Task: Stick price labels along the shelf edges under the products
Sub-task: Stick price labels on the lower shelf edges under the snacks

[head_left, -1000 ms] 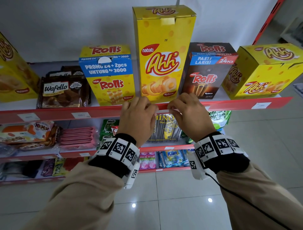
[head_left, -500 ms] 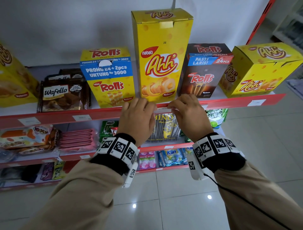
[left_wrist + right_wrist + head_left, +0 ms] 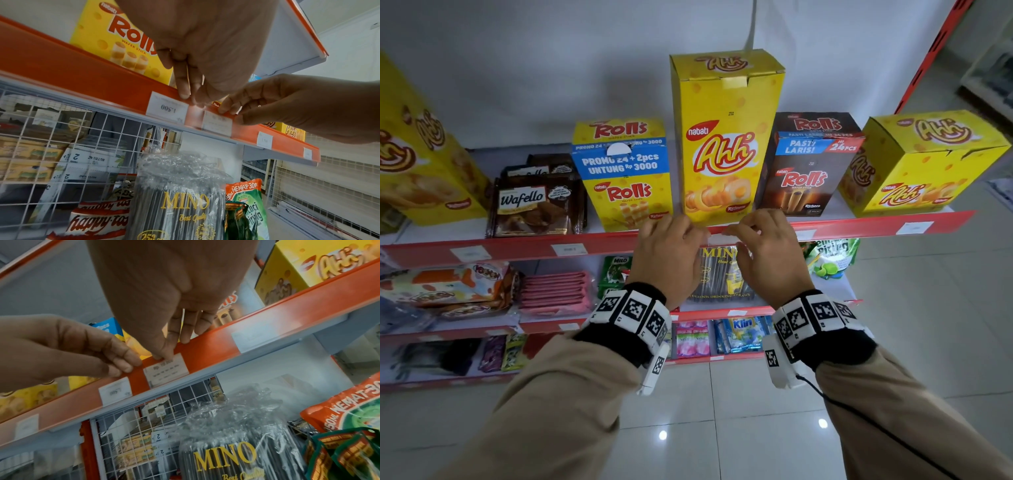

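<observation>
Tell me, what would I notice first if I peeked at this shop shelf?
The tall yellow Ahh box sticks up highest in the middle of the top shelf. Right under it, the left hand and right hand touch a white price label on the red shelf edge.

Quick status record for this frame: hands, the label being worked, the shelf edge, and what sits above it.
left hand: fingertips on the top lip of the red shelf edge, beside a price label reading 1.500
right hand: thumb and fingertips press the top of the new price label against the strip
new label state: flat on the strip, lower edge near the bottom rail; print blurred
product above: tall Nabati Ahh box
other labels: more already on the same strip to either side
shelf below: Mino drinking straws pack
</observation>
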